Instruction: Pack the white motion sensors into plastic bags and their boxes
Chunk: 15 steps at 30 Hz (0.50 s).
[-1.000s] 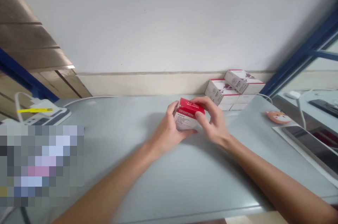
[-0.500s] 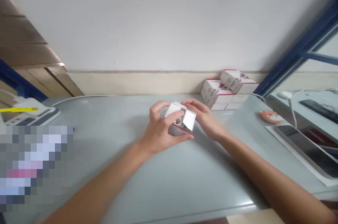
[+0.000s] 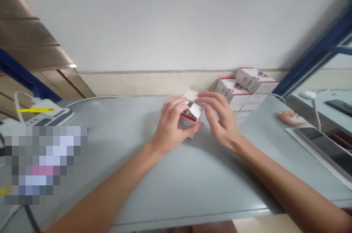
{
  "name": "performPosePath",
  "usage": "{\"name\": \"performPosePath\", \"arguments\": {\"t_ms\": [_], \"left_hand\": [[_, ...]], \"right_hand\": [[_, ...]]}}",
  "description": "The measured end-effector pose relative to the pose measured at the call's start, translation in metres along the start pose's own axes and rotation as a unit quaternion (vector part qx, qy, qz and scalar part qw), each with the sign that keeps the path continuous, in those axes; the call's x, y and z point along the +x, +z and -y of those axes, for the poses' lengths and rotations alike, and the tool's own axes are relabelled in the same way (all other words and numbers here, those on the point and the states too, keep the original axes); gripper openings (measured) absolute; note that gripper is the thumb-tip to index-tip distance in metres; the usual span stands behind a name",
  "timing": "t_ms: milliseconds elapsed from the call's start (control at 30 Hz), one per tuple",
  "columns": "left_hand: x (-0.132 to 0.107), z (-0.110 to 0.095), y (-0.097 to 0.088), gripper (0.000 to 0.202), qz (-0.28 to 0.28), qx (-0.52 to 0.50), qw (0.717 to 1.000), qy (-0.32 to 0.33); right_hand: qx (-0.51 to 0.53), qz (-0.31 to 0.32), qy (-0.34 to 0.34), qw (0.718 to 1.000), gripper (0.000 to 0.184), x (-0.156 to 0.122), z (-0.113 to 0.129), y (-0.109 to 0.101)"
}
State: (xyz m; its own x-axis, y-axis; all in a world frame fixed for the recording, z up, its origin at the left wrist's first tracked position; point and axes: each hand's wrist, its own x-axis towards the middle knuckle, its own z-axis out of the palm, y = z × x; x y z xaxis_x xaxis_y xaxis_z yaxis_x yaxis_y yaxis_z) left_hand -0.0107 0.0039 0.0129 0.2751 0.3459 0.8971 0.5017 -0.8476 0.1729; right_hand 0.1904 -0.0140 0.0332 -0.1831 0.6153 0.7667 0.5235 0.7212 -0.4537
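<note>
My left hand (image 3: 170,125) is wrapped round a small white cardboard box (image 3: 189,120) with a red stripe along its upper edge. Its top is open, with flaps standing up at the back and right side. Something dark and light shows inside, too small to name. My right hand (image 3: 221,119) is at the box's right side, fingers bent over a raised flap and the thumb apart from them; it grips nothing that I can see. My left fingers hide much of the box's left side.
Against the wall at the back right, several closed white-and-red boxes (image 3: 238,97) are stacked. An orange animal-faced object (image 3: 292,118) and a dark flat device (image 3: 324,148) lie on the right of the grey table (image 3: 143,196). A white power strip (image 3: 59,115) with cables stands left.
The box is turned and tipped, and a back flap now stands up. My right hand has come from behind the box to its right-hand flap. The view has shifted slightly.
</note>
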Motion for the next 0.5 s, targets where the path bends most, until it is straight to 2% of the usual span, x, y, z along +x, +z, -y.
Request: {"name": "performPosePath", "arguments": {"t_ms": [67, 167, 267, 367, 500], "left_hand": [[0.0017, -0.0008, -0.0010, 0.049, -0.016, 0.023, 1.000, -0.003], [0.0041, 0.0009, -0.0046, 0.046, -0.005, 0.036, 0.999, -0.007], [0.0056, 0.0017, -0.0077, 0.033, 0.005, 0.017, 1.000, -0.023], [0.0062, 0.0000, -0.0087, 0.015, -0.007, 0.005, 0.999, -0.042], [0.0063, -0.0021, -0.0084, 0.015, -0.015, -0.005, 0.998, -0.056]], "right_hand": [[-0.003, 0.053, -0.010, 0.999, 0.031, -0.0013, 0.0050, 0.0000], [0.047, 0.106, 0.015, 0.993, 0.037, -0.0022, 0.0041, 0.0017], [0.110, 0.117, 0.046, 0.986, 0.033, -0.0012, 0.0002, 0.0016], [0.142, 0.111, 0.061, 0.982, 0.028, 0.0008, -0.0003, -0.0007], [0.124, 0.146, 0.048, 0.980, 0.034, 0.0028, 0.0016, -0.0032]]}}
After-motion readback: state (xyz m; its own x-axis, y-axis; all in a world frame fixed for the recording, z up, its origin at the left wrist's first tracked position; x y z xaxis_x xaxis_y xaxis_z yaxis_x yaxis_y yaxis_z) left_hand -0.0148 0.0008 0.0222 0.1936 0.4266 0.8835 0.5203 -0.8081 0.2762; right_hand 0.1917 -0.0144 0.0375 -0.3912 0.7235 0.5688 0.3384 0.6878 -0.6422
